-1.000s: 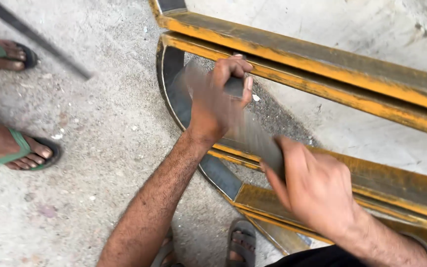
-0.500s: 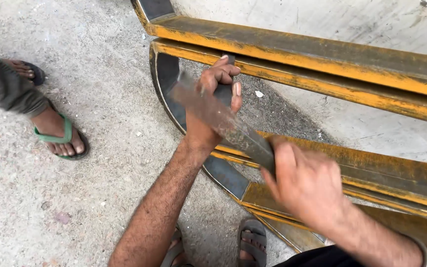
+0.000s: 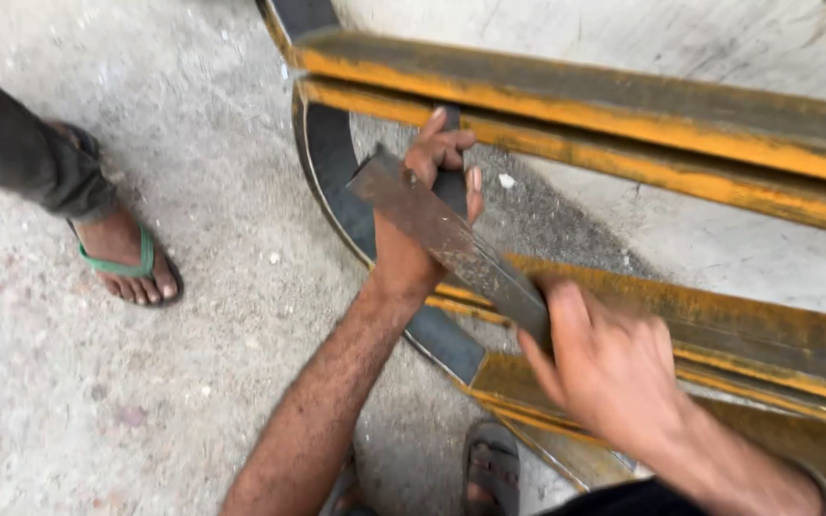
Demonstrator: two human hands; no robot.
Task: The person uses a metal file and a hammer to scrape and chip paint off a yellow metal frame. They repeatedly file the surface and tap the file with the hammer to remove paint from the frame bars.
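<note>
My left hand (image 3: pixel 427 205) is closed around a dark curved metal strip (image 3: pixel 336 182) that bends along the inside of a yellow-painted steel frame (image 3: pixel 623 105). My right hand (image 3: pixel 609 368) grips the lower end of a flat, rusty metal bar (image 3: pixel 442 234). The bar slants up to the left and crosses over my left wrist, with its far tip just left of my left fingers. A second yellow frame rail (image 3: pixel 719 325) runs under my right hand.
Another person's foot in a green sandal (image 3: pixel 131 263) and a dark trouser leg (image 3: pixel 21 162) stand on the concrete floor (image 3: pixel 193 401) at the left. My own sandalled foot (image 3: pixel 491 468) is at the bottom. Dark grit (image 3: pixel 556 225) lies inside the frame.
The rusty bar has slid up and to the left across my left hand. The other person's foot has stepped closer, toward the frame.
</note>
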